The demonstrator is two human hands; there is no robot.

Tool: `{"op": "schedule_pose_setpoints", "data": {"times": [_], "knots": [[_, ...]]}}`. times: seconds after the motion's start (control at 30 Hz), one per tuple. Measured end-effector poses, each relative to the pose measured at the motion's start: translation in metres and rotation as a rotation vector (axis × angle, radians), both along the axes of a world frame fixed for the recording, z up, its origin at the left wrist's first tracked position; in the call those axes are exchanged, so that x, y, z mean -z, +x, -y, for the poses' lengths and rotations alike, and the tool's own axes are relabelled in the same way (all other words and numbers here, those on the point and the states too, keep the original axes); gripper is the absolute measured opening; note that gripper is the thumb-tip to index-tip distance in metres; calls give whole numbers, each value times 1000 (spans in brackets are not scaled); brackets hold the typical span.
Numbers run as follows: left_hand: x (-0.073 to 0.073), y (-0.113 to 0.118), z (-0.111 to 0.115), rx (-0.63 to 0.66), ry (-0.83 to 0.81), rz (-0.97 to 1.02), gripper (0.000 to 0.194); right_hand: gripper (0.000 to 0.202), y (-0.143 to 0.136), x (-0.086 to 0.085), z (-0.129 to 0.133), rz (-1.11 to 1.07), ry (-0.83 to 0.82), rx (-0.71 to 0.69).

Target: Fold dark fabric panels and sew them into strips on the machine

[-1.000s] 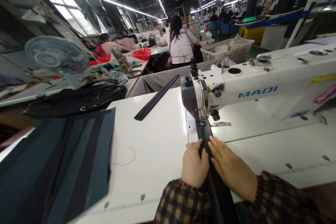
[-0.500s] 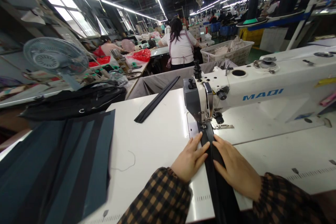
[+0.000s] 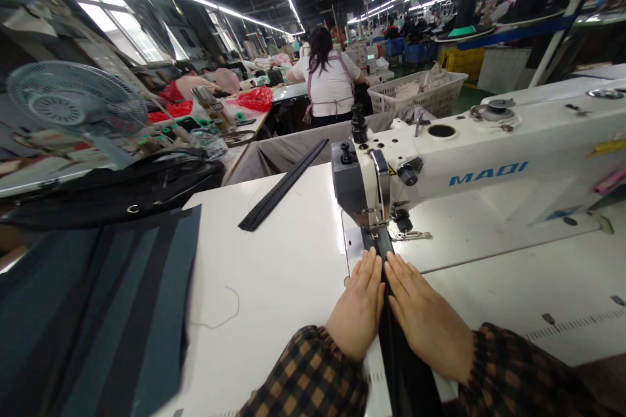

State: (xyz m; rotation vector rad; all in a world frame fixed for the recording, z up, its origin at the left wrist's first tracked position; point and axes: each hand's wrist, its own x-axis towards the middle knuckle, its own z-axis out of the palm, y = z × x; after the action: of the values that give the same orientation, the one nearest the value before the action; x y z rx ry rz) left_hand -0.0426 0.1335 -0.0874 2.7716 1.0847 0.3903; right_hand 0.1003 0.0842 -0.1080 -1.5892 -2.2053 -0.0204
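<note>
A long black fabric strip (image 3: 398, 352) runs from the table's front edge up under the presser foot (image 3: 375, 229) of a white sewing machine (image 3: 435, 172). My left hand (image 3: 356, 303) lies flat on the strip's left side, fingers stretched toward the foot. On the other side, my right hand (image 3: 425, 313) rests with its fingers extended along the strip's right part. Both sets of fingertips are just in front of the foot, and a narrow line of the strip shows between them. The strip's far end behind the needle is hidden by the machine head.
A folded black strip (image 3: 283, 186) lies on the white table (image 3: 274, 273) left of the machine. Dark blue-and-black fabric pieces (image 3: 132, 313) cover the left side, beside a black bag (image 3: 122, 186). A fan (image 3: 73, 101) stands behind. Another person (image 3: 330, 81) sits ahead, near a white basket (image 3: 418, 91).
My left hand's spread fingers have drawn together and lie flatter on the strip. My right hand's fingers have also come closer together, nearer the left hand. The view has shifted slightly right.
</note>
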Motion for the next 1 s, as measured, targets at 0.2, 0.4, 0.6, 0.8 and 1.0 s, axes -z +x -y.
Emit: {"op": "schedule_pose_setpoints", "data": {"times": [0.2,0.4,0.6,0.8,1.0], "knots": [[-2,4,2,-34,5,-16,39,46,0,1,-1,55,-9,-9],[0,8,2,-58,5,-14,39,45,-1,2,0,95,-13,-5],[3,9,1,-91,26,-18,40,46,-1,1,-3,99,-15,-13],[3,9,2,-85,60,6,40,45,-1,-4,-4,90,-10,-29],[3,11,3,-93,97,-13,40,48,5,-3,-10,121,-23,-63]]}}
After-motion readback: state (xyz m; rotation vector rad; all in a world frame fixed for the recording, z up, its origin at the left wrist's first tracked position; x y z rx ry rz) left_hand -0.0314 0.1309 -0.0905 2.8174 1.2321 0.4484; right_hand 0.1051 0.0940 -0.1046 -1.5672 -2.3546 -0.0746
